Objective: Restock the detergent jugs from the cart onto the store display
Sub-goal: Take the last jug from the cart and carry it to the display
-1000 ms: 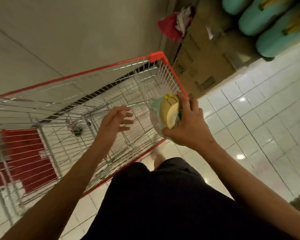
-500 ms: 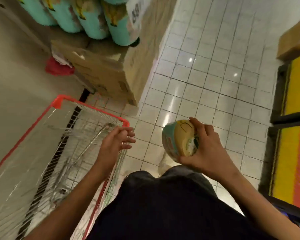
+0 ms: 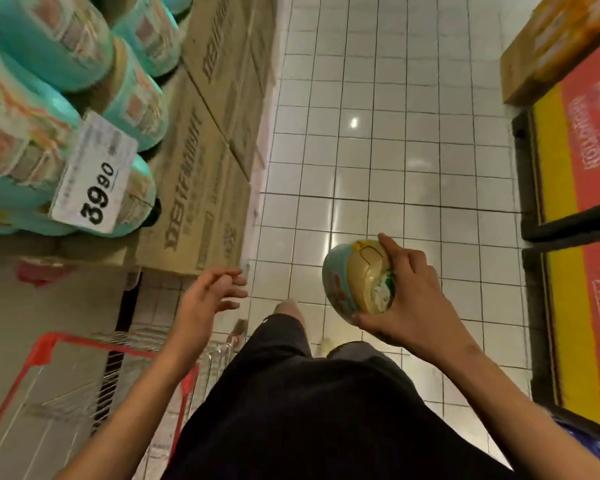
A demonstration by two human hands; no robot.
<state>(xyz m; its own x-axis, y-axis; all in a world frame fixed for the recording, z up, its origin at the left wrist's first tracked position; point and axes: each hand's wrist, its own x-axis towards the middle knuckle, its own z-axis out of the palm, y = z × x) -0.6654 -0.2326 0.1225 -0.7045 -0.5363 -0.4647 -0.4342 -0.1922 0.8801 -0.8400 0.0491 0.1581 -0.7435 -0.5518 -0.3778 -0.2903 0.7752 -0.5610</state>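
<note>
Detergent jug (image 3: pixel 357 278): teal and tan, held in the air at 4 o'clock from centre, over the tiled floor (image 3: pixel 378 133).
Right hand (image 3: pixel 416 303): fingers and thumb curled round the jug's end.
Left hand (image 3: pixel 205 303): at the jug's 9 o'clock, apart from it, fingers loosely spread, holding nothing.
Cart (image 3: pixel 45 344): red-rimmed wire basket at 7 o'clock.
Display: teal jugs (image 3: pixel 49 50) stacked on cardboard boxes (image 3: pixel 205 161) at 10 o'clock, with a price tag (image 3: pixel 94 173) reading 39.90.

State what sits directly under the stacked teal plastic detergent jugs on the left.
Brown printed cardboard cartons carry the teal plastic detergent jugs; the cartons' contents are hidden.
</note>
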